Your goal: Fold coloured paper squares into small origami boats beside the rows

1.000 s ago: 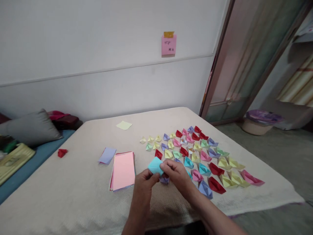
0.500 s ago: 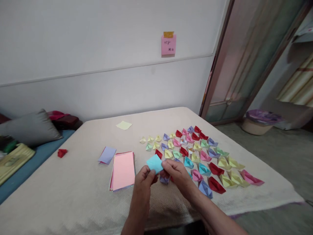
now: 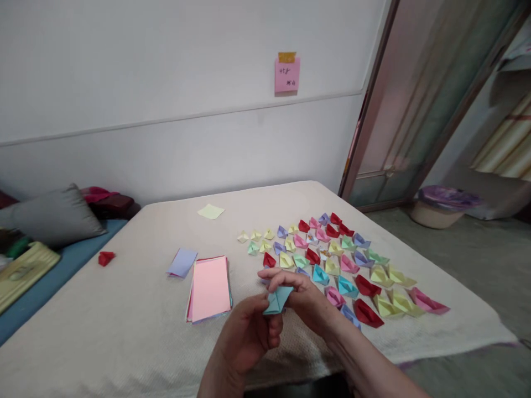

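Both hands hold a small folded light-blue paper piece [image 3: 277,299] above the near edge of a cream-covered table [image 3: 136,331]. My left hand [image 3: 249,334] pinches it from below with fingers curled. My right hand [image 3: 301,296] grips it from the top and right side. Just beyond the hands lie rows of several small folded paper boats [image 3: 332,260] in red, pink, yellow, green, blue and purple. Left of the hands is a stack of paper sheets with a pink sheet [image 3: 209,287] on top.
A purple sheet [image 3: 182,262] and a pale yellow sheet [image 3: 211,211] lie further back; a red folded piece [image 3: 105,257] sits at the left. A grey cushion [image 3: 50,215] rests on a blue mat. A pink note [image 3: 286,74] hangs on the wall; a sliding door [image 3: 415,105] is right.
The blue paper went from a flat square held up near the boats to a narrower folded shape, brought lower and closer to me. My left hand turned palm-up beneath it.
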`<action>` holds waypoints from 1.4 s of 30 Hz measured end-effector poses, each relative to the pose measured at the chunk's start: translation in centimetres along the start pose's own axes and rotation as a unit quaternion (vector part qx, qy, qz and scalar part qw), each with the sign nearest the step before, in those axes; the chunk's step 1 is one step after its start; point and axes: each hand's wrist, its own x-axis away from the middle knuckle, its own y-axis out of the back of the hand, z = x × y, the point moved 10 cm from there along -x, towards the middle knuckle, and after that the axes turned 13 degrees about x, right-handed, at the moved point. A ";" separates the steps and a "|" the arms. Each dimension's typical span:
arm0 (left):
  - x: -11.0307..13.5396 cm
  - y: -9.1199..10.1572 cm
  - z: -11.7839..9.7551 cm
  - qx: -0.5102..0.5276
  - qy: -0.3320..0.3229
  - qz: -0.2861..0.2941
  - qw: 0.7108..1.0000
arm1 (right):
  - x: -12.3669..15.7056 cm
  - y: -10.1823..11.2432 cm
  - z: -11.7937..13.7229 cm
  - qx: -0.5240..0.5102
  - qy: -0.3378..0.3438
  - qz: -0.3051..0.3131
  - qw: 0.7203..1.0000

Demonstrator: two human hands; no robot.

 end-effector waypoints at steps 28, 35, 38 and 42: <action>2.4 0.8 -7.3 -0.294 -0.328 -0.173 0.881 | -0.4 0.8 -0.2 0.067 -0.039 -0.069 0.995; 2.4 1.2 -7.0 -0.210 -0.344 -0.138 0.904 | -0.3 1.0 0.7 0.080 0.018 -0.068 0.994; 2.6 1.0 -7.2 -0.212 -0.339 -0.136 0.906 | -0.3 0.8 1.5 0.099 0.050 -0.047 0.993; 2.9 0.5 -7.6 -0.286 -0.351 -0.148 0.879 | -0.3 0.7 1.6 0.119 0.051 -0.034 0.991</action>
